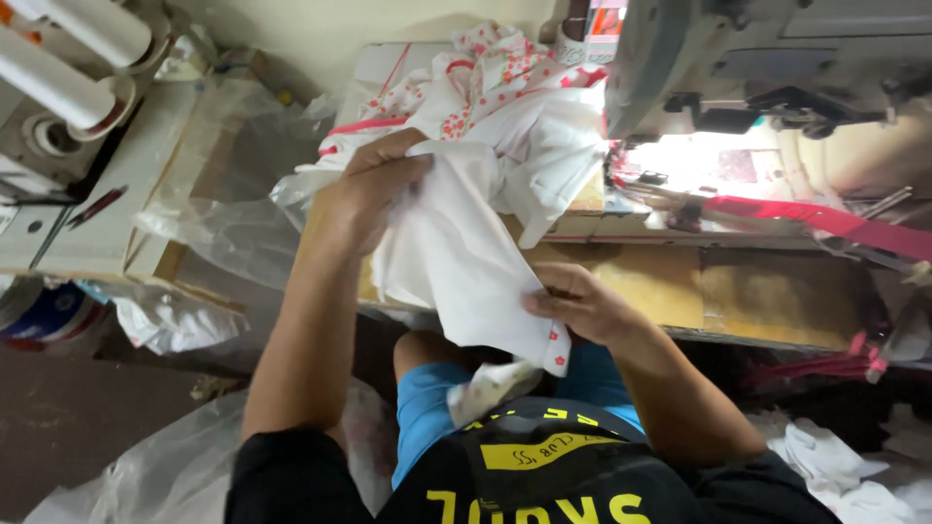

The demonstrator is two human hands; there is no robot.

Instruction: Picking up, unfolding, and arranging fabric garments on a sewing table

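A white cloth piece (456,262) with small red flower prints hangs between my hands over the edge of the wooden sewing table (767,296). My left hand (369,189) grips its upper part, fingers closed on the fabric. My right hand (578,301) pinches its lower right edge near my lap. The cloth runs up into a heap of white and red-printed fabric (495,87) lying on the table behind my left hand.
A grey sewing machine (738,58) stands at the upper right with a lit needle area and red strip (825,221) under it. Clear plastic sheeting (228,194) and thread cones (58,58) sit at left. White cloth scraps (835,466) lie on the floor at lower right.
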